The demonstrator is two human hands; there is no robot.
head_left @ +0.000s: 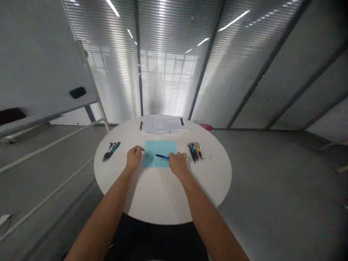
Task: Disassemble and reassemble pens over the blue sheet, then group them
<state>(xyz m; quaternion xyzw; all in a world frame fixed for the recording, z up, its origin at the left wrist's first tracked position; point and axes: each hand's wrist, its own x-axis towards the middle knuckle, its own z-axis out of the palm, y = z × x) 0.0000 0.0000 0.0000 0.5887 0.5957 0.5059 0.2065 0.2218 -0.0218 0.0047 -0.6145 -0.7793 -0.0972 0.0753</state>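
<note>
My right hand (178, 163) is closed around a blue pen with a dark end (162, 156). The pen points left across a light blue sheet (160, 146) lying on the white round table (160, 195). At the sheet's left edge is my left hand (134, 156), its fingers pinched together. A small pale, partly see-through thing (146, 155) shows at those fingertips, too blurred to name. Just right of my right hand lies a group of pens (195, 151) in black, green, pink and yellow.
More pens (111, 151) lie at the table's left side. A stack of printed papers (163, 124) rests at the far edge, beside a short dark pen (141, 125). A white-framed board stand (92, 79) stands left. Something pink (207, 127) shows beyond the table.
</note>
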